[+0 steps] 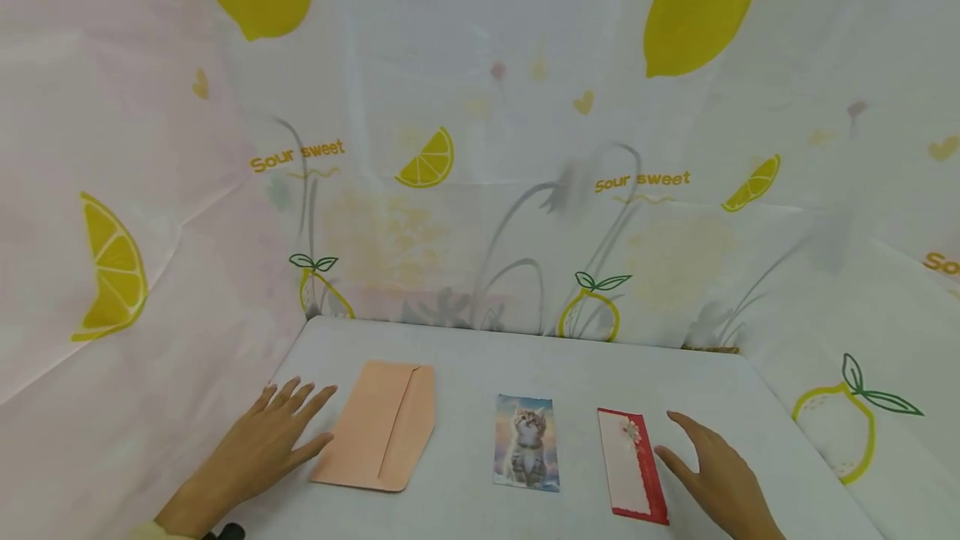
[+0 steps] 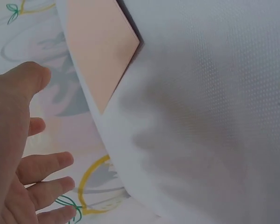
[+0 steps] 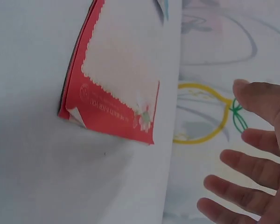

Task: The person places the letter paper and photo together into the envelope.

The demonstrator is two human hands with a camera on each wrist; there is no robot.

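Nearest the head camera, the left hand (image 1: 273, 444) and the right hand (image 1: 720, 473) extend from the lower edge of the view, one at each side of a white table (image 1: 465, 361). Left hand: fingers spread and extended, in a released state, thumb pointing toward the peach envelope (image 1: 367, 432). Thumb tip appears just beside the envelope's left edge from the head; the left wrist view shows the hand apart from it. Envelope lies flat, with a lengthwise line down its face and an angled right side. Right hand: fingers released and parted, thumb and index directed at the red-bordered card (image 1: 637, 469); the right wrist view shows a gap between hand and card. Said card lies near the right hand, bearing a pale panel with a scalloped edge, a flower motif and small lettering; one corner is curled up. Between envelope and card, apart from both, lies the kitten picture (image 1: 527, 444), face up and upright to the viewer. At the left wrist, part of a pale sleeve (image 1: 146, 532) and a dark object (image 1: 228, 532), type not determinable, are visible. Behind the table hangs a pale backdrop (image 1: 480, 40) printed with lemons, hearts and "Sour sweet" lettering.
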